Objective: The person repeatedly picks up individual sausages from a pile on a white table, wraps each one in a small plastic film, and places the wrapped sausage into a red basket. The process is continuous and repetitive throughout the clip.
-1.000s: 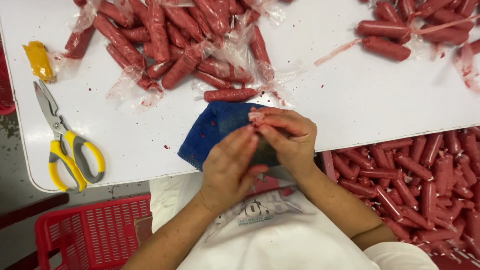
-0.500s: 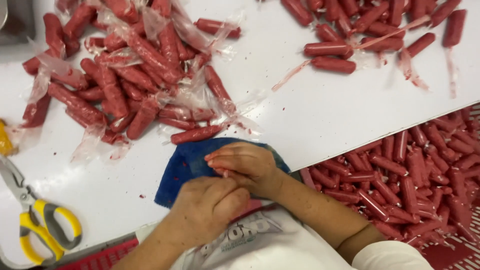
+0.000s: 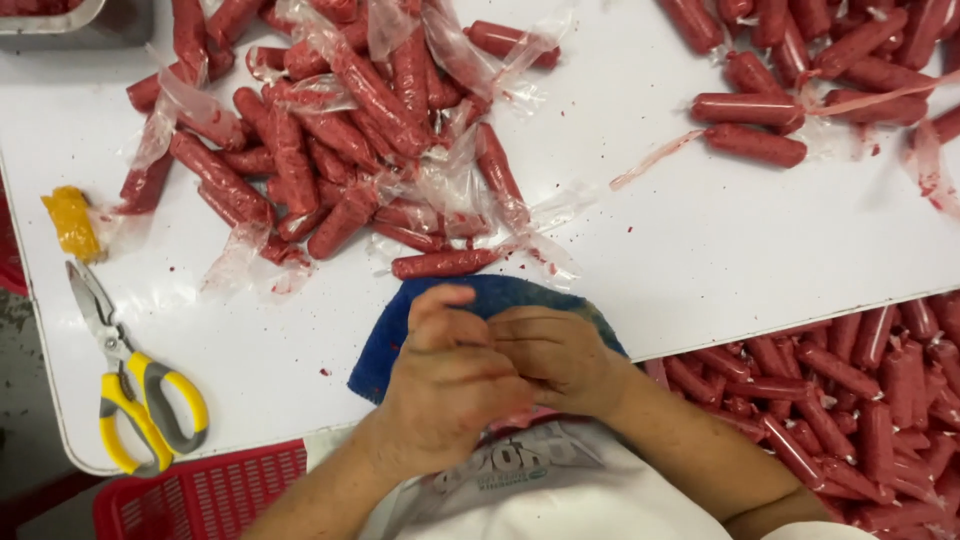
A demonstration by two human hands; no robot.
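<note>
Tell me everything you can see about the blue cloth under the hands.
The blue cloth looks like a rough, towel-like fabric, dark blue and a little rumpled. It lies flat on the white table at its near edge, just below a single red sausage. The left hand and right hand, pressed together, rest over its middle and hide much of it, so only its top edge and left corner show.
</note>
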